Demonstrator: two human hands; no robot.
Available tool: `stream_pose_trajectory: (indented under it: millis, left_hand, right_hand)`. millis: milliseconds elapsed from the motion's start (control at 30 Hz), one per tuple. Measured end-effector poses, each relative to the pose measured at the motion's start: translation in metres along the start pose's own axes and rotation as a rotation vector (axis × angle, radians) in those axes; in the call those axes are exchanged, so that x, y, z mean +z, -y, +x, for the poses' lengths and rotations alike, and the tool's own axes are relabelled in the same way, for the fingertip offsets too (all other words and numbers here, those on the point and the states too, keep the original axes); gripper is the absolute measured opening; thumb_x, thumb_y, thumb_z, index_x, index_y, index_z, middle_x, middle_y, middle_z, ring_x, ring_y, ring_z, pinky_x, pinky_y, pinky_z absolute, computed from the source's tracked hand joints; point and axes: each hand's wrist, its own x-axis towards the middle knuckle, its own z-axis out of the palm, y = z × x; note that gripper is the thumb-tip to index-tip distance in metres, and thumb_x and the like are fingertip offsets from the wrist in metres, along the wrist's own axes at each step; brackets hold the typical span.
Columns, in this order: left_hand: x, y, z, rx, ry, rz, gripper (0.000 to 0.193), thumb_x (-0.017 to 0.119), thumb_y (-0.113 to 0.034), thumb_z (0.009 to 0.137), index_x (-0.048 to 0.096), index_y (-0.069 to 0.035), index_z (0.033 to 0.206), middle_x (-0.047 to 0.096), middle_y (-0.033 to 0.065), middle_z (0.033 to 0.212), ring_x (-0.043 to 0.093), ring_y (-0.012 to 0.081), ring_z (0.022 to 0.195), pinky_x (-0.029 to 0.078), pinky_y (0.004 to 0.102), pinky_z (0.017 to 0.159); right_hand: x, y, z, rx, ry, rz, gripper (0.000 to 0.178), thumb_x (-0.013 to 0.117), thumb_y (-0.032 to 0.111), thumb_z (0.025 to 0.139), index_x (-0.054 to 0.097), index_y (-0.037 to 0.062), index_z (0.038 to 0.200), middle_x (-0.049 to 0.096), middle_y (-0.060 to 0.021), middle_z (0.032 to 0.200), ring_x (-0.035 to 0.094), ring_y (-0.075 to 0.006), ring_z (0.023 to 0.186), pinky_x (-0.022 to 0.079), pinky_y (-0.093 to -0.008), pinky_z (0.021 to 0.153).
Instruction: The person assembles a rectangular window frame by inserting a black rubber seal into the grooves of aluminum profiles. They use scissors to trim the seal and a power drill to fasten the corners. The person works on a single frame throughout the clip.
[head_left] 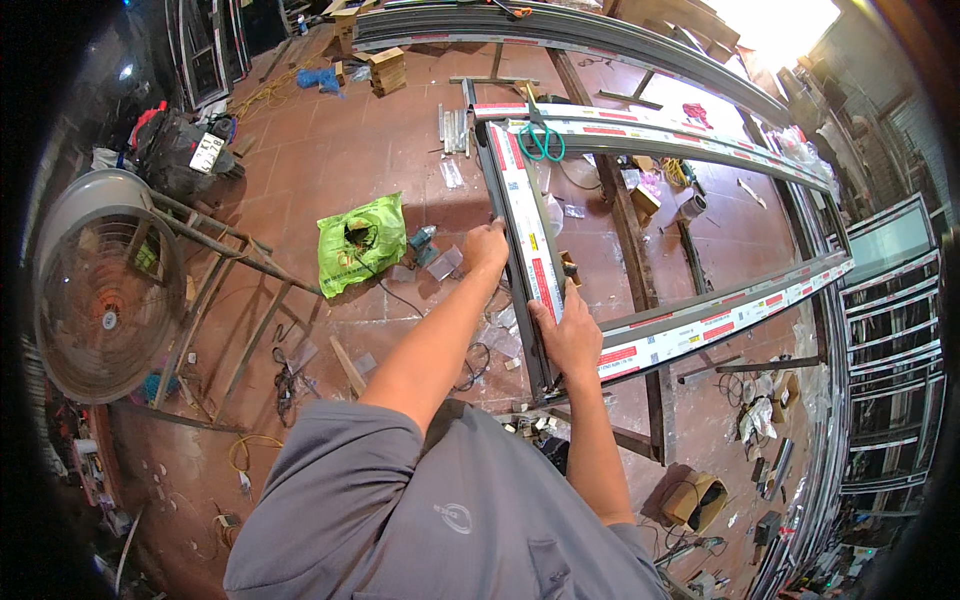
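Observation:
A large grey metal frame (532, 225), its bars covered with white and red protective tape, lies on supports in front of me. My left hand (485, 247) is closed in a fist against the outer side of the frame's near left bar; whatever it may hold is hidden. Closer to my body, my right hand (572, 338) grips the same bar by its near corner, thumb on top and fingers over the inner edge. A small brown and dark object (569, 268) shows just beyond those fingertips. Teal-handled scissors (541, 140) rest at the frame's far left corner.
Long metal profiles (570, 38) lie stacked across the far side. On the left stand a large fan (108, 300) and a metal trestle (235, 270). A green bag (362, 243), a power tool (424, 240) and plastic scraps lie on the tiled floor. Frames (893, 370) lean at right.

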Motion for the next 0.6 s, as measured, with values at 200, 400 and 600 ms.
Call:
stream_pose_trajectory:
  millis: [200, 400, 600]
  left_hand:
    - [-0.007, 0.017, -0.017, -0.029, 0.14, -0.056, 0.046, 0.065, -0.043, 0.103, 0.082, 0.0, 0.107, 0.08, 0.0248, 0.107, 0.076, 0.0425, 0.103, 0.055, 0.0494, 0.093]
    - [-0.008, 0.028, -0.023, 0.035, 0.137, -0.044, 0.042, 0.071, -0.037, 0.103, 0.081, 0.003, 0.11, 0.08, 0.0228, 0.101, 0.076, 0.033, 0.094, 0.055, 0.0421, 0.088]
    - [-0.004, 0.013, -0.025, -0.029, 0.031, -0.102, 0.044, 0.072, -0.043, 0.102, 0.084, 0.0, 0.106, 0.082, 0.0222, 0.106, 0.078, 0.0383, 0.1, 0.055, 0.0473, 0.092]
  right_hand:
    - [-0.005, 0.004, 0.0, 0.033, 0.031, 0.031, 0.091, 0.065, 0.068, 0.1, 0.052, -0.0032, 0.156, 0.068, -0.0306, 0.139, 0.068, -0.0474, 0.123, 0.055, -0.0542, 0.101]
    - [0.0, 0.001, 0.0, -0.004, -0.013, 0.009, 0.091, 0.067, 0.068, 0.098, 0.054, -0.0027, 0.153, 0.071, -0.0294, 0.126, 0.072, -0.0488, 0.11, 0.058, -0.0558, 0.091]
    - [0.007, -0.006, 0.001, -0.039, -0.048, 0.013, 0.094, 0.067, 0.07, 0.097, 0.053, -0.0035, 0.154, 0.071, -0.0301, 0.126, 0.073, -0.0496, 0.108, 0.058, -0.0566, 0.089]
